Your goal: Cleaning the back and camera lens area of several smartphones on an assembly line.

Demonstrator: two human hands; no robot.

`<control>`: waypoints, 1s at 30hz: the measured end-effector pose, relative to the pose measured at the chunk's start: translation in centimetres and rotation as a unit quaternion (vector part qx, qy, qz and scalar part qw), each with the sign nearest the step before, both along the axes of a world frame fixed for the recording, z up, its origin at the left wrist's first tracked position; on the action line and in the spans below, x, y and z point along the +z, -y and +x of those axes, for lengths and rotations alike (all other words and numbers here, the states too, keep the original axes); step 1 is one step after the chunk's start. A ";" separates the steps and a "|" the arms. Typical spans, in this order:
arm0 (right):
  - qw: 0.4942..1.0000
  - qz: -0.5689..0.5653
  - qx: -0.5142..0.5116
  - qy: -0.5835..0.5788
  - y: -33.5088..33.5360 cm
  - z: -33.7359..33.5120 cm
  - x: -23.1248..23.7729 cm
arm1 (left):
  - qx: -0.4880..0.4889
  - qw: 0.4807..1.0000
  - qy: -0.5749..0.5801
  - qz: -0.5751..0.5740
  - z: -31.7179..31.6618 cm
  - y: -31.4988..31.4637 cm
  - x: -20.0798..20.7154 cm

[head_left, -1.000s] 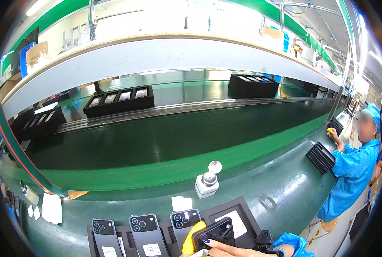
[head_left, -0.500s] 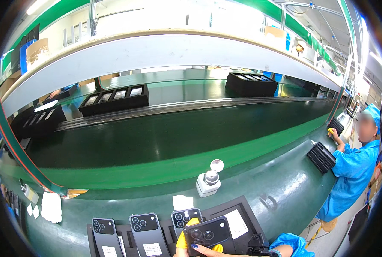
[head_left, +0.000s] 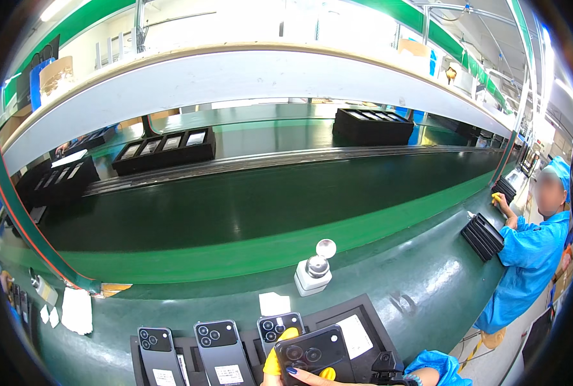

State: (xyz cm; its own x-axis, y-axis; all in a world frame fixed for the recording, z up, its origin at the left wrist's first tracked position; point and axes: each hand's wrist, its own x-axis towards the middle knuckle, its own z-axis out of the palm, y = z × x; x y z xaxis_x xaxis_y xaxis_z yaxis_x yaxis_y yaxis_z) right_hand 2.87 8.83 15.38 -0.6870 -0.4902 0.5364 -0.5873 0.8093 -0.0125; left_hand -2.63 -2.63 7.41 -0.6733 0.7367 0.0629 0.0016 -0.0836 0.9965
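Observation:
A dark smartphone [head_left: 325, 349] is held back side up at the lower edge, its camera block toward the far side. My left hand [head_left: 273, 368], with yellow finger covers, grips its left edge. Across the lower part of the camera block lie the fingers of my right hand [head_left: 307, 378], one with a dark blue nail; the rest of this hand is mostly cut off. Beneath and left of it, a black tray [head_left: 380, 321] carries a left phone [head_left: 156, 350], a middle phone [head_left: 220, 347] and a partly covered phone [head_left: 279, 325], all with camera blocks up.
A white pump bottle [head_left: 313, 276] with its lid raised stands beyond the tray, near a white wipe [head_left: 274, 303]. White cloth [head_left: 77, 311] lies at the left. Black trays [head_left: 164, 152] ride the green conveyor [head_left: 235, 212]. At right, a co-worker in blue [head_left: 534, 248] handles black trays.
The black trays on the far conveyor have shifted slightly left. My hands and the held smartphone stay nearly in place, with only a slight shift of the right fingers.

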 end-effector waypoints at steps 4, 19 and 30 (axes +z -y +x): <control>1.000 -0.012 -0.010 -0.011 0.1 -0.1 0.3 | 0.011 0.996 0.085 0.019 -0.4 -0.4 -1.1; 0.999 0.027 -0.009 0.030 -0.4 0.1 1.2 | -0.004 0.850 0.519 0.091 -3.7 -5.2 -15.9; 0.996 0.040 -0.055 0.054 -0.9 0.0 2.0 | 0.022 0.835 0.538 0.117 -3.5 -5.6 -15.2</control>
